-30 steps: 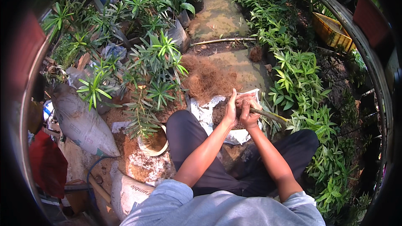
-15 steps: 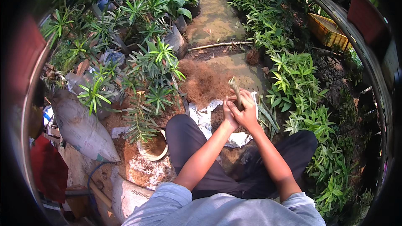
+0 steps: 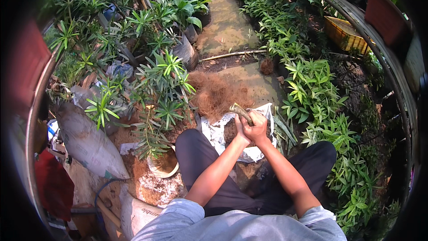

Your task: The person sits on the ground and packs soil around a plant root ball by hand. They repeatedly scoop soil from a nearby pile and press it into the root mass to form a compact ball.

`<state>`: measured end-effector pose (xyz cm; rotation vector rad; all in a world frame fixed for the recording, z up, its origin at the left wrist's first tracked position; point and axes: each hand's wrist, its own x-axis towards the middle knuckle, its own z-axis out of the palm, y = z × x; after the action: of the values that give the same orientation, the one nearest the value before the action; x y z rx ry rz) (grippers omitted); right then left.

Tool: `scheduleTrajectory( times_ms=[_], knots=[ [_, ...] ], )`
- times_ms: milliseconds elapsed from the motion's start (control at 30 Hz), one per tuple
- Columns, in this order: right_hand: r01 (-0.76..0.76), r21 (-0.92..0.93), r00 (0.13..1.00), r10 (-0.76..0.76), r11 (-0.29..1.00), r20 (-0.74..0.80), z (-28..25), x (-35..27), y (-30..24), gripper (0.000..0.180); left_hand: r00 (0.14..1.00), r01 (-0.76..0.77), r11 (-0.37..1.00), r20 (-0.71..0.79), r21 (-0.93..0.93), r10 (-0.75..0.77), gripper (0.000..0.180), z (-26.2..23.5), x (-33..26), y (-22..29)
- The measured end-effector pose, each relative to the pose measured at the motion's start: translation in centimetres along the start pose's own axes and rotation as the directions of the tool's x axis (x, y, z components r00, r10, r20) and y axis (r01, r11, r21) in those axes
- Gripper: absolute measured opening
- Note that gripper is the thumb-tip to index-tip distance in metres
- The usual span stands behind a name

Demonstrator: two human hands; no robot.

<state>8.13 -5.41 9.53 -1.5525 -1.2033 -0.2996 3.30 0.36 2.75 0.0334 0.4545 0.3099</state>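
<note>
A thick, greenish-brown plant stem (image 3: 241,112) with a cut-looking upper end sticks up from my hands, tilted to the left. My right hand (image 3: 257,127) is closed around it in a fist. Against it sits my left hand (image 3: 240,130), its fingers curled in at the stem's lower part, which the hands mostly hide. Both hands are above a white plastic bag (image 3: 215,130) spread open on the ground, with dark soil (image 3: 230,130) in it. Just beyond the bag lies a loose heap of reddish-brown fibre (image 3: 216,93).
Long green stems (image 3: 284,128) lie right of the bag. A pale pot (image 3: 164,165) stands by my left knee, under a leafy plant (image 3: 154,118). Filled sacks (image 3: 91,143) lie at left. Low plants (image 3: 316,89) line the right side; a yellow crate (image 3: 347,33) sits beyond.
The stem has tipped over to the left and sits slightly lower. My right hand has turned and wrapped into a fist around it; the left hand stays close beside it.
</note>
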Motion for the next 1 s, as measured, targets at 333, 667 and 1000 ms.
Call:
scheduleTrajectory(
  times_ms=[333, 667, 1000],
  knots=[
    [-0.205, -0.054, 0.978, 0.203, 0.977, -0.042, -1.8, 1.5, -0.3, 0.022, 0.998, -0.018, 0.992, -0.053, 0.124, 0.025, 0.093, 1.2, -0.4, 0.3],
    [0.215, 0.086, 0.974, -0.207, 0.973, -0.092, -0.1, -1.5, 1.4, 0.017, 0.979, 0.067, 0.998, 0.193, -0.013, -0.063, 0.07, 1.0, -0.9, 0.1],
    [-0.341, 0.197, 0.886, 0.384, 0.919, -0.261, -0.6, -1.3, 1.8, 0.019, 1.0, -0.024, 0.923, 0.008, 0.384, 0.022, 0.08, 3.1, -2.3, -0.4]
  ],
)
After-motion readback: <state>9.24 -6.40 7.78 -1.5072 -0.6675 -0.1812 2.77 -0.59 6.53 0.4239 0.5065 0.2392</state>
